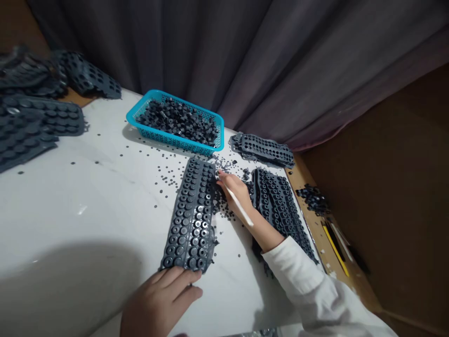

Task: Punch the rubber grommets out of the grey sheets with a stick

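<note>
A dark grey moulded rubber sheet (pixel 189 210) with rows of round raised parts lies lengthwise on the white table. At its near end my left hand (pixel 164 297) grips the edge, with the fingers lying over the last row. My right hand (pixel 235 189) is closed around a slim white pen-like tool (pixel 240 206), beside the sheet's far right edge. The tool's working tip is hidden by the fingers. Small dark round bits are scattered on the table around the sheet, several under my right hand.
Behind the sheet stands a blue basket (pixel 175 140) full of small black rubber pieces. More sheets (pixel 280 206) lie stacked to the right, with perforated ones (pixel 263 149) behind. Others (pixel 38 117) pile up at left. A yellow cutter (pixel 335 248) lies on the right-hand ledge.
</note>
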`<state>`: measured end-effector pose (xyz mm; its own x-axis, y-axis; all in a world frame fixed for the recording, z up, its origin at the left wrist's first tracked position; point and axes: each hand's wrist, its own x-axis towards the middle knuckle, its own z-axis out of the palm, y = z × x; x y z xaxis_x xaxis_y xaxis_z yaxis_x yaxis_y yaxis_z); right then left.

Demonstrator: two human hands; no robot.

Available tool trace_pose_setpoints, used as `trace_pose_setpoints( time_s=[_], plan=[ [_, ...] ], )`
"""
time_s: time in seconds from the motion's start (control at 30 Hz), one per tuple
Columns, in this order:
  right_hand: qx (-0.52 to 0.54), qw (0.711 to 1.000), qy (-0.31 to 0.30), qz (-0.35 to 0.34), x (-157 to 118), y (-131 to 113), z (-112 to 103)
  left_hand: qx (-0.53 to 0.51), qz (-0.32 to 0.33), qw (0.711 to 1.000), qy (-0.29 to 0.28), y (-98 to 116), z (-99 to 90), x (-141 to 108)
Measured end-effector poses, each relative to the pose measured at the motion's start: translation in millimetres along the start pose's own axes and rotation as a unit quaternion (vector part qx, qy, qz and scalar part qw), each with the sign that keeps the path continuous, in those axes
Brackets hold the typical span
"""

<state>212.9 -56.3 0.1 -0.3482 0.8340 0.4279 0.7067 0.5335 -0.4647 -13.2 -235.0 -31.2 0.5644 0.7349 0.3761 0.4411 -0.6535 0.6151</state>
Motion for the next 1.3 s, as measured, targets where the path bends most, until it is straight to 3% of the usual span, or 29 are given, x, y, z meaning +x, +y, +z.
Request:
trace_pose_setpoints(
  time_s=[0.07, 0.17, 0.37, 0.5, 0.7, 0.9, 1.1, 1.3],
  plan=[
    [0.026, 0.999, 0.014, 0.039, 0, 0, -2, 0.003, -0.002, 1.0, 0.009, 0, 0.8, 0],
    [0.119, 0.99, -0.012, 0.079, -2, -4, -5, 0.006, 0.004, 1.0, 0.006, -1, 0.3, -1],
    [0.202, 0.973, -0.035, 0.103, -3, -5, 1, 0.012, -0.004, 1.0, 0.001, 0, -0.7, -2],
    [0.172, 0.981, -0.042, 0.085, -2, -1, 2, 0.013, -0.004, 1.0, 0.014, 1, -1.2, -1],
    [0.016, 0.994, -0.106, -0.011, 2, 2, -1, 0.01, 0.01, 1.0, 0.003, -3, -5.1, 0],
    [-0.037, 0.999, -0.032, 0.017, 0, 14, 6, 0.02, 0.012, 1.0, 0.021, -1, -4.9, 0],
    [-0.044, 0.991, 0.047, 0.119, 5, 9, -11, 0.01, 0.028, 0.999, 0.044, 2, -9.1, 2],
    [-0.012, 0.988, 0.068, 0.141, 2, -18, -35, 0.005, -0.066, 0.995, 0.07, 4, -7.2, 5]
  ],
)
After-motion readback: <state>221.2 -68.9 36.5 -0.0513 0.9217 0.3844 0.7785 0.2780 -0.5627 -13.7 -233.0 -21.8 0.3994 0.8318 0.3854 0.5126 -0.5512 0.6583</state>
